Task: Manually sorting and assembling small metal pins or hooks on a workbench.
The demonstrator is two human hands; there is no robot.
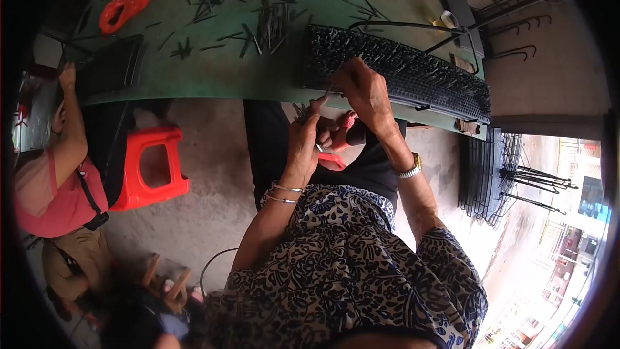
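Observation:
Above my lap, my left hand (303, 136) is closed around a small bunch of thin dark strips (300, 112), whose ends stick out past the fingers. Its thumb and forefinger reach up toward my right hand (365, 94), which is bent down in a pinch. Whatever the right fingertips hold is too small to make out. Right behind that hand, a long black rack (400, 68) lies along the table edge, with a perforated front and dense rows of short dark pieces on top. A small red item (349, 119) shows beside the left fingers, partly hidden.
Loose dark strips (271, 26) lie scattered over the green table (213, 77). An orange-red plastic bag (128, 3) sits at the far left and a cup (447, 19) at the far right. A co-worker (58, 187) works beside a red stool (152, 168). Wire racks (487, 178) stand at right.

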